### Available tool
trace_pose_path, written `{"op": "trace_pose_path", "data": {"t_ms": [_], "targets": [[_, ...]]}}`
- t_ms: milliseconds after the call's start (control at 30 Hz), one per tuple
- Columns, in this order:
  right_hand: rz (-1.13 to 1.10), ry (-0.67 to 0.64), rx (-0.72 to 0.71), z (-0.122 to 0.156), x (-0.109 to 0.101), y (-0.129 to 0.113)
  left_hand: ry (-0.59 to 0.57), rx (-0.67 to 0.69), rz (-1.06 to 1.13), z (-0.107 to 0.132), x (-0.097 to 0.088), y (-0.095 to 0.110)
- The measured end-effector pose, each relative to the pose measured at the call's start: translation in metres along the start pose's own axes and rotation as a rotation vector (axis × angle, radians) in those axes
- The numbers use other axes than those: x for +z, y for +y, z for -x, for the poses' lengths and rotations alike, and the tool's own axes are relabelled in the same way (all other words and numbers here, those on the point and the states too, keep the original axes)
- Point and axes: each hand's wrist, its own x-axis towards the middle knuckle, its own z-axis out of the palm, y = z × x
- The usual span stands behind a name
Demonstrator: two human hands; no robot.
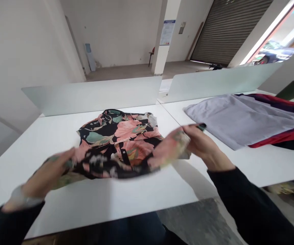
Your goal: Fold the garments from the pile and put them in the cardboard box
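Note:
A floral shirt (126,131), black with pink and green print, lies on the white table with its collar at the far end. Its near edge is lifted off the tabletop and sags between my hands. My left hand (51,172), blurred by motion, is closed on the shirt's left near end. At the opposite end, my right hand (200,143) grips a bunched part of the same shirt. Folds hide the fingertips of both hands in part.
Frosted low dividers (106,97) run along the back of the white table (136,200). To the right lies a pale grey cloth (233,119) over red and dark garments (284,136). A green item (293,88) is at the far right edge.

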Motion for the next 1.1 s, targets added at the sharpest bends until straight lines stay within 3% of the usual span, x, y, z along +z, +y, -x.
{"op": "trace_pose_path", "data": {"t_ms": [100,167,300,400,500,600,733,800,833,933,1100], "targets": [[-0.141,-0.234,0.134,-0.079,0.039,-0.014,-0.316,0.065,-0.205,-0.044,0.038,0.038],[-0.142,-0.253,0.222,-0.126,0.059,-0.009,-0.442,0.175,-0.356,-0.083,0.065,0.057],[-0.066,-0.204,0.322,-0.199,0.091,0.021,-0.420,0.176,-0.377,-0.161,0.110,0.068],[0.018,-0.203,0.312,-0.224,0.096,0.045,-0.325,0.190,-0.319,-0.200,0.121,0.058],[0.102,-0.244,0.235,-0.224,0.071,0.058,-0.361,0.286,-0.323,-0.214,0.101,0.045],[0.355,-0.265,0.141,-0.204,0.021,0.062,-0.385,0.386,-0.414,-0.216,0.048,0.036],[0.809,-0.123,0.119,-0.170,-0.037,0.067,-0.129,0.451,-0.695,-0.221,-0.030,0.026],[0.983,-0.066,0.034,-0.163,-0.043,0.070,-0.052,0.505,-0.886,-0.224,-0.046,0.025],[1.044,-0.072,-0.032,-0.162,-0.040,0.071,-0.049,0.569,-0.992,-0.225,-0.044,0.025],[1.138,-0.196,-0.213,-0.174,-0.005,0.069,-0.163,0.842,-1.274,-0.227,-0.006,0.029],[1.267,-0.498,-0.402,-0.209,0.087,0.067,-0.465,1.096,-1.443,-0.241,0.107,0.030]]}}
